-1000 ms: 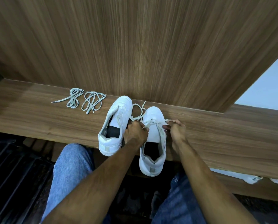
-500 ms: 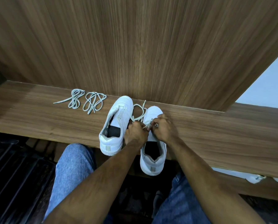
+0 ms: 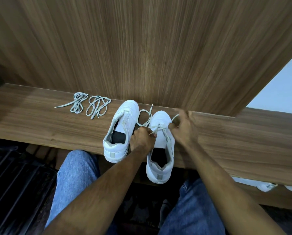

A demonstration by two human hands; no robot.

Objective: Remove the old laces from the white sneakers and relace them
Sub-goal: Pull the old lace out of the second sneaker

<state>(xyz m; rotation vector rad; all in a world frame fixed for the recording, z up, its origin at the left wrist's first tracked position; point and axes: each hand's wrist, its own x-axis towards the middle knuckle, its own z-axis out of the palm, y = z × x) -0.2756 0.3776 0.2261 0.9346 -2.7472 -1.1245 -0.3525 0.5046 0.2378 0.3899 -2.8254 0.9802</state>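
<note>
On the shelf (image 3: 40, 122), left to right, we list: two loose lace bundles (image 3: 87, 106); left sneaker (image 3: 121, 129), unlaced; right sneaker (image 3: 160, 145), lacing barely begun. Left hand (image 3: 142, 139) and right hand (image 3: 184, 129) each pinch its lace (image 3: 156, 128).

A wood-grain wall panel (image 3: 141, 48) with vertical streaks fills the view from nine o'clock round to two. Below it a matching wooden ledge (image 3: 31, 122) runs from nine to four o'clock. A pale wall (image 3: 281, 89) shows at three o'clock. A dark slatted grate (image 3: 14, 184) lies at eight o'clock.
</note>
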